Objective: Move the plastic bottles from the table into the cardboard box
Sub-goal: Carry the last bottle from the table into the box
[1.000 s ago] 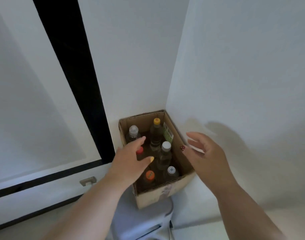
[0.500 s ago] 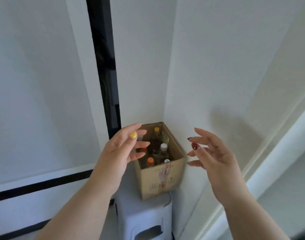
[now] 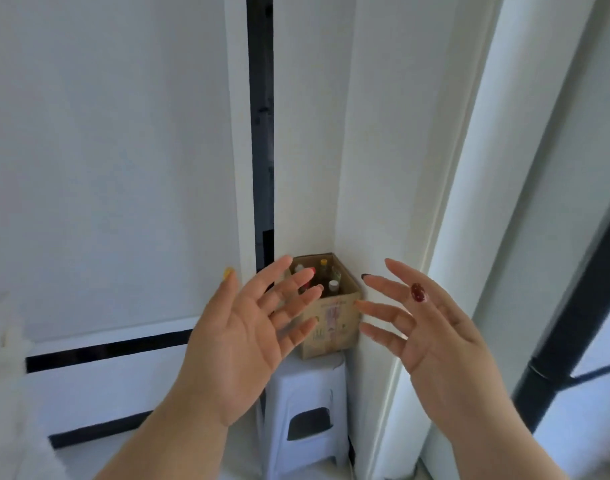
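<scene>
The cardboard box (image 3: 334, 323) stands in a wall corner on top of a white plastic stool (image 3: 305, 410). Several plastic bottles (image 3: 326, 280) stand upright inside it, showing yellow, white and red caps. My left hand (image 3: 241, 337) is raised in front of the box's left side, fingers spread, holding nothing. My right hand (image 3: 431, 330) is raised to the right of the box, fingers spread and empty too. Neither hand touches the box. My left fingers hide part of the box's opening.
White walls meet behind the box. A black vertical strip (image 3: 260, 133) runs down the wall left of the corner, and a black horizontal strip (image 3: 106, 351) lies low on the left. A dark pole (image 3: 566, 341) slants at the right.
The view has pulled back and up from the box, which now looks smaller and farther. Both hands have drawn away from the box and spread their fingers wide.
</scene>
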Demonstrator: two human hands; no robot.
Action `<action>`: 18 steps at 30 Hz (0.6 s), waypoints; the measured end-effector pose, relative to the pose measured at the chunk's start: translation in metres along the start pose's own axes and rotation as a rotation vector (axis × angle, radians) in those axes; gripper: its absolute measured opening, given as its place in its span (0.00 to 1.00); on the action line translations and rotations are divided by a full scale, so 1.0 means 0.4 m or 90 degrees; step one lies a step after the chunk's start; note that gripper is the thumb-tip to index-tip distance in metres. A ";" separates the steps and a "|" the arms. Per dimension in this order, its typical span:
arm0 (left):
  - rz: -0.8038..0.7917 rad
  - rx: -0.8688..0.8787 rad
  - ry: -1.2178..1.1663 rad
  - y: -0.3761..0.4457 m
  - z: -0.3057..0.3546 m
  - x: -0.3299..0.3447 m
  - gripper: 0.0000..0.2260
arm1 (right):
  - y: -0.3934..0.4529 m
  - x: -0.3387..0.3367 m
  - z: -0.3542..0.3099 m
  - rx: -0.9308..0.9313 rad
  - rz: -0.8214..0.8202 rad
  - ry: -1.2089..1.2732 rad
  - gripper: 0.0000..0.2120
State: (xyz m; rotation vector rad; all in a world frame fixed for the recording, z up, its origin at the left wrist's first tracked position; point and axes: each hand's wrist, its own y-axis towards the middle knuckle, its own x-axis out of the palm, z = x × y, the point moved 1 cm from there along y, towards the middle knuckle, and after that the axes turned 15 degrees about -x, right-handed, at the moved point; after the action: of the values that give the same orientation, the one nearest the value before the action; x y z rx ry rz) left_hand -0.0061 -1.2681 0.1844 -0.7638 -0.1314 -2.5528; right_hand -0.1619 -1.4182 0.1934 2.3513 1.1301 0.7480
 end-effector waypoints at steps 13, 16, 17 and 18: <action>-0.058 -0.033 -0.074 -0.750 -0.095 -0.068 0.32 | -0.680 0.371 -0.284 0.082 0.079 0.060 0.40; 0.014 0.038 0.065 -0.911 -0.077 -0.048 0.28 | -0.782 0.456 -0.370 0.072 0.070 0.021 0.24; 0.036 0.072 0.112 -0.962 -0.075 -0.042 0.27 | -0.815 0.484 -0.399 0.071 0.069 0.012 0.19; 0.052 0.100 0.148 -1.016 -0.073 -0.034 0.27 | -0.849 0.511 -0.427 0.071 0.069 0.004 0.18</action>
State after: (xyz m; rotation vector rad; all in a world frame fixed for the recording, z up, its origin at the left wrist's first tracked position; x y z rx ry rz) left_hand -0.1989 -0.9091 0.1693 -0.4011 -0.2167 -2.4959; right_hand -0.3575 -1.0333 0.1855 2.5220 1.0800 0.7472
